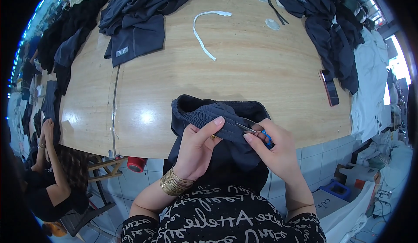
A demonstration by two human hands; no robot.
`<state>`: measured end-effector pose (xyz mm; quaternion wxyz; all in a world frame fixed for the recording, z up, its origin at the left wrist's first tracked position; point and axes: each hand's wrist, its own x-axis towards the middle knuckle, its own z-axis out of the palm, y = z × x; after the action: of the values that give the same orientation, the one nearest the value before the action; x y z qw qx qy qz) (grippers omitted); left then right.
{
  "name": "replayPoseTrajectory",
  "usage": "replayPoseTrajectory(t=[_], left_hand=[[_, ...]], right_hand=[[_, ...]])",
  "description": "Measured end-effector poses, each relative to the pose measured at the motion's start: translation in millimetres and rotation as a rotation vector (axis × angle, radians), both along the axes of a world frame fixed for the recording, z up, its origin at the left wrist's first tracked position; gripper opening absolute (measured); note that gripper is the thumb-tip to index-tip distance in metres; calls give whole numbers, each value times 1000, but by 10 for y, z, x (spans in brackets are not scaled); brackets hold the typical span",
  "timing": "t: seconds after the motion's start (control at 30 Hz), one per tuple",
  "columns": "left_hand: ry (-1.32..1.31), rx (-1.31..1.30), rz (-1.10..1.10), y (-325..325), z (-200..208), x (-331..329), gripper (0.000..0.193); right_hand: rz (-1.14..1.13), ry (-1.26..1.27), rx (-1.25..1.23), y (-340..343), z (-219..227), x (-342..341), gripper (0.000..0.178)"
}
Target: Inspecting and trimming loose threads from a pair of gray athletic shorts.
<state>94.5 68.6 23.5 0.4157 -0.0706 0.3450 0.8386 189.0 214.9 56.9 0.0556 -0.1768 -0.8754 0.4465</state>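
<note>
A dark grey garment (237, 156) with a gathered elastic waistband is held up at the near edge of the wooden table (270, 73), its lower part hanging toward my lap. My left hand (194, 149), with gold bangles at the wrist, pinches the waistband between thumb and fingers. In my right hand (276, 151) is a pair of small scissors with blue handles (268, 139). Their thin metal blades point left and lie against the cloth beside the waistband seam. Whether the right fingers also grip some cloth is hidden.
Dark garments are heaped at the far left (139, 25) and right (335, 43). A curved white strip (198, 32) lies mid-table, a phone (330, 88) near the right edge. White cloth (372, 82) hangs there. Another person's hands (48, 132) handle dark cloth at left.
</note>
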Motion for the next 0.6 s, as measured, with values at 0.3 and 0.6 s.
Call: replayPoseTrajectory(t=[0.3,0.6], left_hand=[[17,-9,7,5,-2,21,16],[86,-43,-44,-6,-40,23,20]], right_hand=[[-2,42,43,-25,-18,-8,18],[-24,9,53,-40,-3,-11,18]])
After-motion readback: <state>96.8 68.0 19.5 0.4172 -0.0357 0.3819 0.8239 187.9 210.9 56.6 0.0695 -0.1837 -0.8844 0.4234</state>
